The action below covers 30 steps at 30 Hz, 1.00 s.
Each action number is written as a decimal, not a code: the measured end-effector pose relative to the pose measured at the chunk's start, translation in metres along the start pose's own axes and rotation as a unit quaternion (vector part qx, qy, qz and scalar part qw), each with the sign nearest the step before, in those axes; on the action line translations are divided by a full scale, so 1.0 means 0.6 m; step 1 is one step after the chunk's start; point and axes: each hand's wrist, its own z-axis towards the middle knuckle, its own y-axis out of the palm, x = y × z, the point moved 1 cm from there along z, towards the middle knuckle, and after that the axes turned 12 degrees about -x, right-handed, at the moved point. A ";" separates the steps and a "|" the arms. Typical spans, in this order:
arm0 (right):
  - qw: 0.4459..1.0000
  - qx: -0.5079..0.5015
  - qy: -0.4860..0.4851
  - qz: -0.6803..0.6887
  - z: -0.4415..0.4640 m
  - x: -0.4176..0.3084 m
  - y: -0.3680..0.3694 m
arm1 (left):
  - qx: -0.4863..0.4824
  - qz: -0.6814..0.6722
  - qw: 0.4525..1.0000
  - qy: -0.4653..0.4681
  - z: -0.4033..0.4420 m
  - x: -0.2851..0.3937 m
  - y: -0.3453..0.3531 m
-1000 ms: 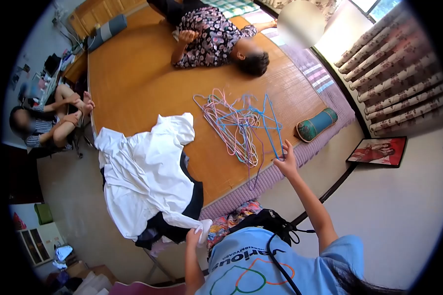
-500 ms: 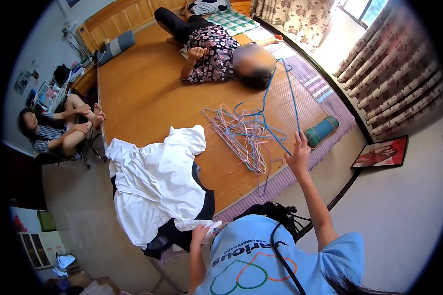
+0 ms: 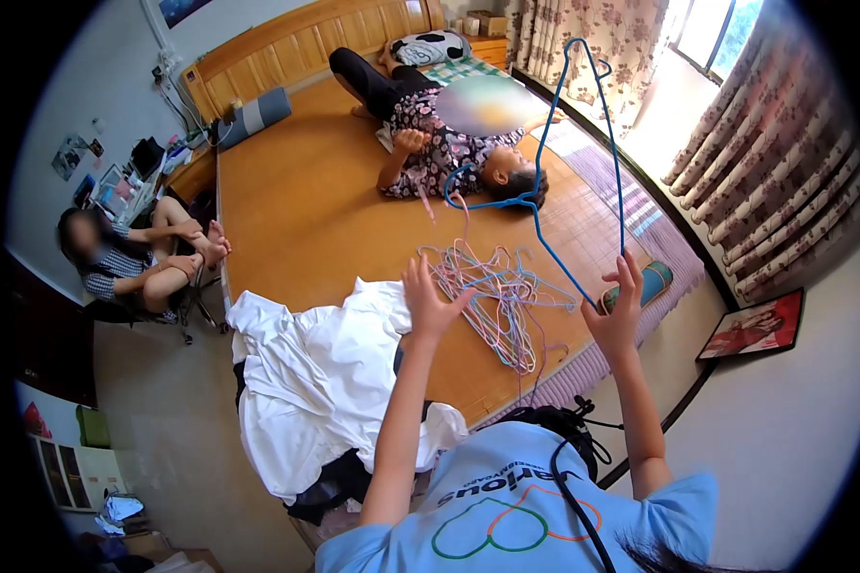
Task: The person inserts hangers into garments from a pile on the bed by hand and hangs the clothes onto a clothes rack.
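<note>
- Right hand [image 3: 617, 313] pinches a blue hanger [image 3: 526, 201] that reaches to 12 o'clock.
- Left hand [image 3: 432, 307] holds nothing, fingers spread.
- Hanger looks light, stiff; neck seems good to grab.
- Hanger pile [image 3: 503, 307] at left hand's 4 o'clock.

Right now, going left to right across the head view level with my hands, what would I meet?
Seated person, white garment, your left hand, tangled heap of hangers, your right hand, framed picture.

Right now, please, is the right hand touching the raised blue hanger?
Touching: the head view shows the right hand holding the raised blue hanger by one end.
</note>
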 end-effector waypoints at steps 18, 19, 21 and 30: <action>0.991 0.038 -0.049 0.120 -0.001 -0.061 -0.062 | 0.081 -0.473 0.877 -0.028 -0.011 0.019 0.037; 0.991 0.039 -0.049 0.119 -0.002 -0.061 -0.063 | 0.054 -0.462 0.885 -0.018 -0.013 0.022 0.038; 0.986 0.051 -0.047 0.149 -0.003 -0.061 -0.066 | -0.002 -0.438 0.899 0.006 -0.014 0.030 0.042; 0.973 0.071 -0.051 0.211 0.012 -0.066 -0.097 | -0.243 -0.603 0.760 0.023 -0.036 0.081 0.077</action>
